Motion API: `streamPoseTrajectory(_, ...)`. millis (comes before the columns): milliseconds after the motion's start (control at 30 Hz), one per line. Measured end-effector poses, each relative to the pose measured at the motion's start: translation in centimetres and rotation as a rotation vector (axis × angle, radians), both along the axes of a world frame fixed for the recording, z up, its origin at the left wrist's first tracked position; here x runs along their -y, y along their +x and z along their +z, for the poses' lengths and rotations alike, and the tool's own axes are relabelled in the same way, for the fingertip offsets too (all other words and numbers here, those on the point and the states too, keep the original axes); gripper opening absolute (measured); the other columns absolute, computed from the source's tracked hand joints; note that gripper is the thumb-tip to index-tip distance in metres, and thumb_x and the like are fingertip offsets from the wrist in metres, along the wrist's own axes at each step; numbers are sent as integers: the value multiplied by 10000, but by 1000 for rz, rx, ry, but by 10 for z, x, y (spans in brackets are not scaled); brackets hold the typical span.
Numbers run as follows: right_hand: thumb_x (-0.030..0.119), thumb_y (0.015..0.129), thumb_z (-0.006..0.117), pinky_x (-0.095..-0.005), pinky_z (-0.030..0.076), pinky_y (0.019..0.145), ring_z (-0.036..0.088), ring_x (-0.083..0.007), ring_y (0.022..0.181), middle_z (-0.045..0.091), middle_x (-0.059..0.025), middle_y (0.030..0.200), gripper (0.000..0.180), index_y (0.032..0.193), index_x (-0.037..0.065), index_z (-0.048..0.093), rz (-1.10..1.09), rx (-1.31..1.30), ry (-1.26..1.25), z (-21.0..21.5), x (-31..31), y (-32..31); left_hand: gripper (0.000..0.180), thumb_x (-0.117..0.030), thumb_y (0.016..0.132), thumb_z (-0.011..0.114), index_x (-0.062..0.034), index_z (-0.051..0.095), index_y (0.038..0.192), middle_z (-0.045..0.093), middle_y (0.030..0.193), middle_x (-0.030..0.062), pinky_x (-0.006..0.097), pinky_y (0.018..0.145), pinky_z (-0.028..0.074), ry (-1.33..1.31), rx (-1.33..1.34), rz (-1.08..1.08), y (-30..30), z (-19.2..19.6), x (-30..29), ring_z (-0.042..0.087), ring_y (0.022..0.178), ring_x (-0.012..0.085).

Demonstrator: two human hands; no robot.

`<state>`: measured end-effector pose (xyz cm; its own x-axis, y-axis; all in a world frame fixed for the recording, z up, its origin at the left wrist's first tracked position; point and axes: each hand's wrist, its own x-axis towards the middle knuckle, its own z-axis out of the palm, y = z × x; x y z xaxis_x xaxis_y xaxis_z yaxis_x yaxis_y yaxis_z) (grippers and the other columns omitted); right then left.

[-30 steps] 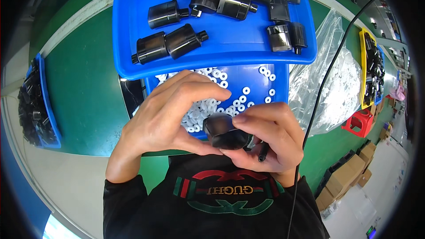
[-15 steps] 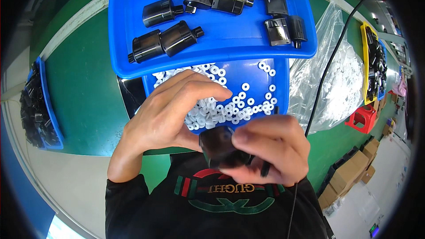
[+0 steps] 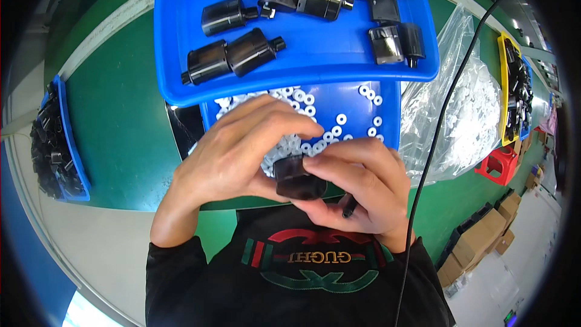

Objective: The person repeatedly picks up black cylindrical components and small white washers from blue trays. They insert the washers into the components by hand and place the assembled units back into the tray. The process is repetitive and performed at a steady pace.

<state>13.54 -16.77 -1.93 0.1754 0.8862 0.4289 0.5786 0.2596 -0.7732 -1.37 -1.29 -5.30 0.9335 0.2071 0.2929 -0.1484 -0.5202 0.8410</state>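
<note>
A glossy black plastic housing (image 3: 298, 178) is gripped in my right hand (image 3: 366, 184), index finger on top and thumb below. Tucked among that hand's fingers is a thin black rod (image 3: 348, 206); most of it is hidden. My left hand (image 3: 233, 148) arches over the near blue bin (image 3: 390, 112), its fingers curved and its index fingertip apart from the housing. The left thumb lies along the housing's left side, seemingly touching it. Below the hands, many small white ring washers (image 3: 342, 119) lie loose in this bin, partly covered by my left hand.
A larger blue tray (image 3: 296, 72) with several black housings (image 3: 251, 52) overlaps the bin's far side. To the right are a clear plastic bag (image 3: 466, 109) of white parts, a hanging black cable (image 3: 445, 106), a yellow bin (image 3: 503, 94) and a red stool (image 3: 499, 163). Another blue bin (image 3: 71, 139) stands left.
My right hand has moved slightly up and left with the black housing, which is now at the bin's near edge and less blurred. The left hand keeps its curved pose.
</note>
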Motion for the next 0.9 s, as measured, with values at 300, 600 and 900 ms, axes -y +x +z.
streamPoseTrajectory(300,63,608,849,-271,533,529,655,-173,635,646,-71,891,442,1020,23,696,-26,35,1,-3,-1,-1,648,-347,623,880,-30,597,1113,681,1004,117,426,818,520,16,-5,11,1,1,1,657,921,323)
streamPoseTrajectory(600,89,589,863,-277,535,549,650,-175,652,647,-70,922,495,1054,38,701,1,-48,41,-6,-1,-6,395,-232,637,827,7,643,891,657,925,128,419,766,531,-29,-1,-60,3,7,7,649,885,327)
streamPoseTrajectory(900,58,809,706,-251,465,507,620,-177,607,679,-103,886,164,965,35,659,120,-471,140,14,7,13,264,-119,608,826,-21,626,748,620,749,82,359,647,508,-63,-8,-17,-2,7,11,627,738,277)
